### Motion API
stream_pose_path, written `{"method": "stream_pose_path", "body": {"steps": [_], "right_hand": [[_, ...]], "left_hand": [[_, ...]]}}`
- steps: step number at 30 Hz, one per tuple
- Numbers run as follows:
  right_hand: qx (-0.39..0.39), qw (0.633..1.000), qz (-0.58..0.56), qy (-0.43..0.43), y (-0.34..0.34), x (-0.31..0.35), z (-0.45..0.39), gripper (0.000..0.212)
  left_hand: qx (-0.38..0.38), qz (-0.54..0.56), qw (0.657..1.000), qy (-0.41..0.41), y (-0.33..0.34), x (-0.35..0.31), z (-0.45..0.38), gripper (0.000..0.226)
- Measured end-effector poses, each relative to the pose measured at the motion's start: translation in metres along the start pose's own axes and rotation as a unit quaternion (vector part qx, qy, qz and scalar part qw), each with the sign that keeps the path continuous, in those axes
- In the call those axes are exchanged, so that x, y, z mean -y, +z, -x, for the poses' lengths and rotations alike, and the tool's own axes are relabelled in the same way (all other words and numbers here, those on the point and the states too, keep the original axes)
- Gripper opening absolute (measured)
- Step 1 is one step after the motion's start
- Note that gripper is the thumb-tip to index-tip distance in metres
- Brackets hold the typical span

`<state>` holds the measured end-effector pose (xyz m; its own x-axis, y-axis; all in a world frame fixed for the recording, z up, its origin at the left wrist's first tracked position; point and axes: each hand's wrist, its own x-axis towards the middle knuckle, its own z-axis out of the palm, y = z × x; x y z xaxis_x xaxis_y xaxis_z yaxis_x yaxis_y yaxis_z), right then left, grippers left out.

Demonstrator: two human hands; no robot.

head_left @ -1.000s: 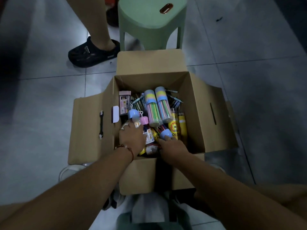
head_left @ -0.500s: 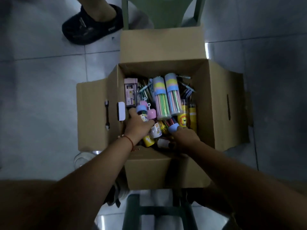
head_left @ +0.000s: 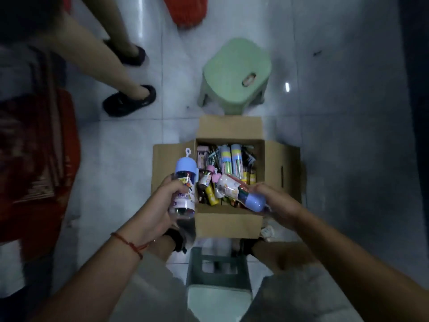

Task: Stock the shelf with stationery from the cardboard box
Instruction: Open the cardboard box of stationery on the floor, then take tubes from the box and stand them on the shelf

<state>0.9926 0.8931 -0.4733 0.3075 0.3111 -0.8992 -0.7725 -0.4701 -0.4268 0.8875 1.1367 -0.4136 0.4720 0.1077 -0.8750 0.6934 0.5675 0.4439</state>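
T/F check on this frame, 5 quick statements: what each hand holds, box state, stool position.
1. The left hand holds a blue-capped container upright. True.
2. The right hand is empty. False: it holds a second blue-capped container, lying on its side.
3. The cardboard box is closed. False: its flaps are open and stationery shows inside.
4. A green stool stands beyond the box. True.
5. The box holds nothing now. False: pastel tubes and other items remain.
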Motion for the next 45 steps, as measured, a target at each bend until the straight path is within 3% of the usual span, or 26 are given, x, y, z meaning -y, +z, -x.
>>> {"method": "stream_pose_path", "body": {"steps": [2,4,7,10,13,16,18,20,23,25,29,33,39,42,45], "right_hand": [[0.028,0.998,-0.048,0.004,0.014,0.050,0.071,0.026],[0.070,0.996,-0.058,0.022,0.033,0.100,0.136,0.044],[0.136,0.991,0.015,0.012,0.072,0.160,0.224,0.053],[0.163,0.982,0.084,-0.043,0.120,0.206,0.292,0.046],[0.178,0.973,0.111,-0.091,0.181,0.229,0.339,0.052],[0.226,0.968,0.037,-0.106,0.239,0.229,0.359,0.073],[0.296,0.947,-0.029,-0.121,0.263,0.224,0.361,0.086],[0.312,0.934,-0.005,-0.172,0.308,0.214,0.367,0.076],[0.156,0.935,0.121,-0.293,0.377,0.207,0.380,0.030],[0.123,0.924,0.133,-0.338,0.414,0.206,0.386,0.032],[0.156,0.931,0.026,-0.329,0.474,0.205,0.398,0.050],[0.221,0.934,-0.021,-0.279,0.533,0.208,0.397,0.041],[0.310,0.933,-0.021,-0.181,0.633,0.218,0.401,0.048],[0.346,0.912,0.074,-0.207,0.688,0.229,0.415,0.038],[0.367,0.863,0.200,-0.283,0.739,0.255,0.425,0.031]], "left_hand": [[-0.035,-0.053,0.995,0.081,0.009,-0.035,0.079,0.027],[-0.063,-0.183,0.959,0.207,0.014,-0.066,0.155,0.038],[-0.038,-0.254,0.911,0.322,0.015,-0.096,0.251,0.058],[-0.018,-0.247,0.899,0.361,-0.005,-0.113,0.314,0.056],[-0.010,-0.198,0.909,0.366,-0.052,-0.124,0.354,0.053],[0.002,-0.145,0.922,0.358,-0.105,-0.125,0.375,0.052],[-0.012,-0.097,0.932,0.350,-0.123,-0.124,0.381,0.040],[-0.032,-0.041,0.941,0.334,-0.153,-0.119,0.398,0.027],[-0.018,0.008,0.947,0.320,-0.191,-0.122,0.422,0.026],[-0.023,0.023,0.943,0.331,-0.215,-0.126,0.435,0.025],[-0.080,0.022,0.911,0.404,-0.267,-0.130,0.466,0.026],[-0.144,0.066,0.878,0.452,-0.321,-0.133,0.502,0.040],[-0.281,0.086,0.813,0.503,-0.402,-0.137,0.553,0.038],[-0.360,0.082,0.768,0.523,-0.439,-0.142,0.578,0.036],[-0.429,0.078,0.724,0.534,-0.474,-0.155,0.604,0.035]]}}
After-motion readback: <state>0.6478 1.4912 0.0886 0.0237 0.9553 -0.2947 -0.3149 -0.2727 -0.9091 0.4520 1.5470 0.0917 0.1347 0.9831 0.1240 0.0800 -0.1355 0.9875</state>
